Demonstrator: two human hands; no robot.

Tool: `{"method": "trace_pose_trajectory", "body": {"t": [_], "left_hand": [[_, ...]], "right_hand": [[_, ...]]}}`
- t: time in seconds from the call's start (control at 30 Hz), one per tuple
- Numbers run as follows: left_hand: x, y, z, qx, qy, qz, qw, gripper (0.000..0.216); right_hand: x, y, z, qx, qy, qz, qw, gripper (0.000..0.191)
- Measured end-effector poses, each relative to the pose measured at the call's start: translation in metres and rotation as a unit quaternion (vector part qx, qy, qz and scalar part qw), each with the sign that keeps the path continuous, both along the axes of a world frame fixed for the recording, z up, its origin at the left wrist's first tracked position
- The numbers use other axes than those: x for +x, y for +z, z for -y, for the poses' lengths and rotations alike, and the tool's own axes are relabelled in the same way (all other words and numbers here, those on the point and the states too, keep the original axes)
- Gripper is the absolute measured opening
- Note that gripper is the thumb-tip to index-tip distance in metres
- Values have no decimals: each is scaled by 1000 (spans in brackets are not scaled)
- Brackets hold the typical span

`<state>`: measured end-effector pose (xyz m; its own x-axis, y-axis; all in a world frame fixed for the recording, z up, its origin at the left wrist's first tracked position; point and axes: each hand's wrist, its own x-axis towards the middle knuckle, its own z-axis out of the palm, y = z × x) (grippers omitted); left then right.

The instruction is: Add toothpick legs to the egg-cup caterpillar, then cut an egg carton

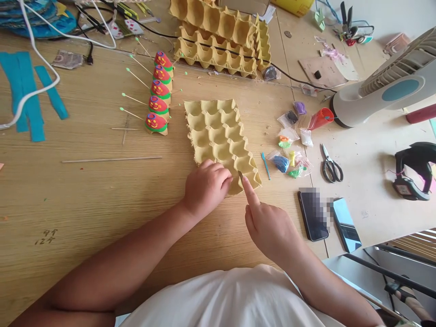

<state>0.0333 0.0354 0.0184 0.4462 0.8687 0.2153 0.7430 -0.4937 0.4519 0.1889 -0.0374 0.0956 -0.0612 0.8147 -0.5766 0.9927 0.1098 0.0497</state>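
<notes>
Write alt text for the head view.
The left hand rests on a pulp egg tray; the right hand holds a small blade-like tool to it. Five smiling figures stand in a row to the left; scissors lie right.

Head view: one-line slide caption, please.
The left hand rests on a yellow egg-carton tray while the right hand holds a thin dark tool to it, near five painted carton pieces.
</notes>
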Motion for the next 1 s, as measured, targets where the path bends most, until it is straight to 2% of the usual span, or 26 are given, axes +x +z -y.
{"method": "trace_pose_trajectory", "body": {"t": [0.67,1.0], "left_hand": [[1,-1,0,5,5,6,1000,22],[1,-1,0,5,3,8,1000,21]], "right_hand": [[4,-2,1,15,-10,-50,999,71],[5,-1,4,27,-10,-39,999,70]]}}
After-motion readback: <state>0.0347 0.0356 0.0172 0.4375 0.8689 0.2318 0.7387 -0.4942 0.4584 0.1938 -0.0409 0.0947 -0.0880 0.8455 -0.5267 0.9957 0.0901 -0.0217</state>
